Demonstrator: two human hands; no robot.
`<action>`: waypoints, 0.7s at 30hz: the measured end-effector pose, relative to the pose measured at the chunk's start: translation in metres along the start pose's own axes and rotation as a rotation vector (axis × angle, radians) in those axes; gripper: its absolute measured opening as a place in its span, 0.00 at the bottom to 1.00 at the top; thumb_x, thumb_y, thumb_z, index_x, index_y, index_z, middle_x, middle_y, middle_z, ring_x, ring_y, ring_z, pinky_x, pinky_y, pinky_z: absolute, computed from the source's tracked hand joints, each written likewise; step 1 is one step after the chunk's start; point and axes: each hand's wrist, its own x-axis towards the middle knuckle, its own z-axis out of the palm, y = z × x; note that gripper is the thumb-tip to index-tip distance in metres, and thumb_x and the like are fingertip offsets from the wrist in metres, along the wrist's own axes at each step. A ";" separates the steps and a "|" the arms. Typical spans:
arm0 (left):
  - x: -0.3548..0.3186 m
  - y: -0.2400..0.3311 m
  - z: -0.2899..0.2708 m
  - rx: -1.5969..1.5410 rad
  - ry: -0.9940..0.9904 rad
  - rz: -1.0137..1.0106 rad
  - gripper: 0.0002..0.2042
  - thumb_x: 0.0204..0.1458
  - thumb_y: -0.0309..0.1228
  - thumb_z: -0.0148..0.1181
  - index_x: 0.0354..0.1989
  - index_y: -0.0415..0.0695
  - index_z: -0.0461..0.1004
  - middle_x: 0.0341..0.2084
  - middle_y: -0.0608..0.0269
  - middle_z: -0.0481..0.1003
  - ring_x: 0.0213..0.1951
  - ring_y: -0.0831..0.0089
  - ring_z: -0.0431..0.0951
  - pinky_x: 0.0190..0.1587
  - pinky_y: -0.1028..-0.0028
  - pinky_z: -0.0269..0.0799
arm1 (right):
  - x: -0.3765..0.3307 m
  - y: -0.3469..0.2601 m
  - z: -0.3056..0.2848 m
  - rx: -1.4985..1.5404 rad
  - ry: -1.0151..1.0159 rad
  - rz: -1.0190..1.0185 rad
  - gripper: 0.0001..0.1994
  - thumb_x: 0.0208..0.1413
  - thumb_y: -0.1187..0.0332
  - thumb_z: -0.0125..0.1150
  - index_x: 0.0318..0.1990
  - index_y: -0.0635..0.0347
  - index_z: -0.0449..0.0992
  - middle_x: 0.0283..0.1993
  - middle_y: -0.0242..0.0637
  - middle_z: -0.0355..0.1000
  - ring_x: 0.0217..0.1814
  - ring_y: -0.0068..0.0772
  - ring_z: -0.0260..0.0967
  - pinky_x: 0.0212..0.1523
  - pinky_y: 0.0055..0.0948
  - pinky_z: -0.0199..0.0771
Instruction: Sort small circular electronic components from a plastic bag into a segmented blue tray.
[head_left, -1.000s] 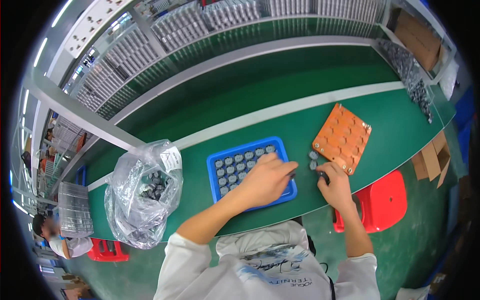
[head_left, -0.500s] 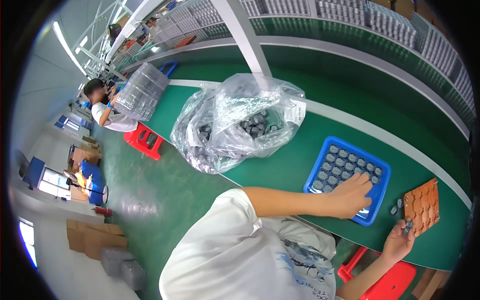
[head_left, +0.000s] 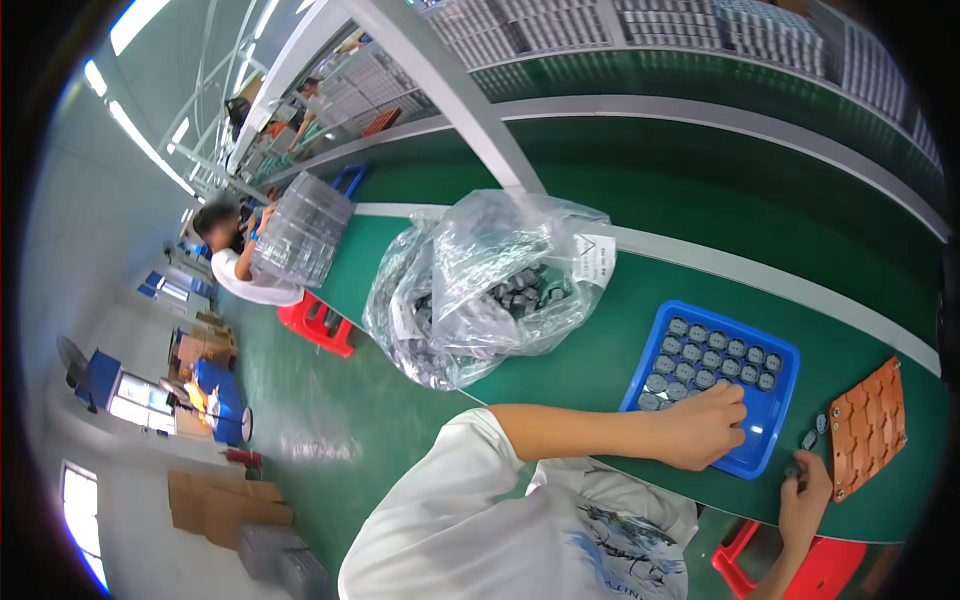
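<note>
My left hand (head_left: 700,425) is over the near side of a blue tray (head_left: 768,412), its fingers curled together; what they hold, if anything, is hidden. Rows of small round grey plastic parts (head_left: 713,340) fill the tray's far and left portion, while blue bottom shows at its right. Close to the bench's near edge, my right hand (head_left: 808,492) pinches a small dark grey part (head_left: 793,472). Two loose grey parts (head_left: 822,423) lie between the tray and an orange-brown block with shaped recesses (head_left: 868,428), just beyond my right hand.
A clear plastic bag (head_left: 480,250) of grey parts sits on the green bench (head_left: 600,340), left of the tray. A co-worker (head_left: 240,260) handles stacked clear trays (head_left: 305,230) farther left. A white post (head_left: 450,90) rises behind the bag; a red stool (head_left: 830,565) stands below the bench.
My view has shifted, moving the bench scene lower. The left hand's fingers have drawn closer together over the tray. My right hand has moved from the orange-brown block's near corner to its left.
</note>
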 end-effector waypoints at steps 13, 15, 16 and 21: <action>0.005 -0.011 0.005 0.150 0.076 0.000 0.06 0.38 0.29 0.65 0.21 0.42 0.75 0.25 0.60 0.68 0.38 0.60 0.66 0.41 0.63 0.60 | -0.001 -0.003 -0.015 -0.305 -0.146 -0.134 0.15 0.55 0.79 0.59 0.50 0.69 0.73 0.49 0.46 0.67 0.53 0.49 0.68 0.55 0.38 0.67; 0.003 -0.010 0.009 0.137 0.056 0.006 0.07 0.35 0.31 0.66 0.21 0.42 0.77 0.25 0.61 0.68 0.38 0.62 0.66 0.41 0.63 0.60 | -0.001 -0.004 -0.017 -0.396 -0.266 -0.264 0.17 0.54 0.77 0.62 0.52 0.69 0.73 0.48 0.46 0.67 0.54 0.49 0.68 0.55 0.38 0.68; 0.005 -0.009 0.010 0.134 0.061 0.003 0.07 0.35 0.31 0.66 0.21 0.42 0.77 0.25 0.61 0.68 0.38 0.62 0.66 0.41 0.63 0.60 | -0.002 -0.002 -0.018 -0.405 -0.237 -0.297 0.20 0.52 0.76 0.65 0.54 0.69 0.72 0.43 0.43 0.67 0.46 0.44 0.68 0.48 0.36 0.68; 0.005 -0.002 0.008 0.123 0.053 -0.006 0.07 0.34 0.31 0.67 0.21 0.43 0.78 0.25 0.62 0.69 0.39 0.61 0.67 0.41 0.63 0.61 | -0.006 0.012 -0.013 -0.357 -0.219 -0.076 0.23 0.48 0.80 0.65 0.55 0.69 0.72 0.34 0.39 0.63 0.35 0.36 0.62 0.39 0.33 0.65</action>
